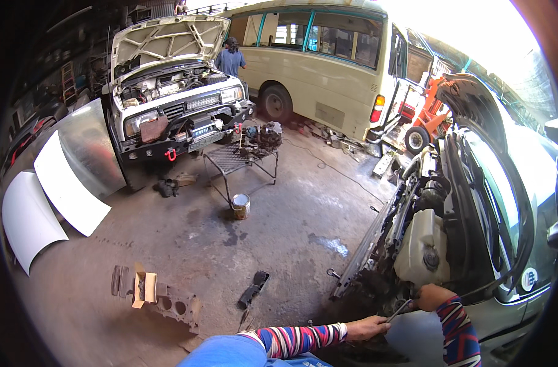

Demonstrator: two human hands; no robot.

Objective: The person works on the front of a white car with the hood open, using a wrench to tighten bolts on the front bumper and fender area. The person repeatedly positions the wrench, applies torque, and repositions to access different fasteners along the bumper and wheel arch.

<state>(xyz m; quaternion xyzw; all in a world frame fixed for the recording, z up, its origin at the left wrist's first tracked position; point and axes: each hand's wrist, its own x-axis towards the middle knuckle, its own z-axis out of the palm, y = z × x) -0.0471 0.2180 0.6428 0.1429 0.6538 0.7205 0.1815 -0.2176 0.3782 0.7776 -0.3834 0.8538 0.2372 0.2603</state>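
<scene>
Both your hands on one tool at the open engine bay

Your left hand (366,329) pinches the near end of the metal tool (400,310), fingers closed around it; your right hand (433,296) grips its far end by the engine (421,248). The front is already stripped bare, and work low in the bay looks unfinished.

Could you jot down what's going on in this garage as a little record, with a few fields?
place: vehicle workshop with a stained concrete floor
left hand: on the lower end of a slim metal tool
right hand: gripping the upper end of that tool, at the open engine bay
floor items: metal can, small open cardboard box, white body panels
other vehicles: white off-roader with its bonnet raised, pale bus
other person: standing between those two vehicles
</scene>
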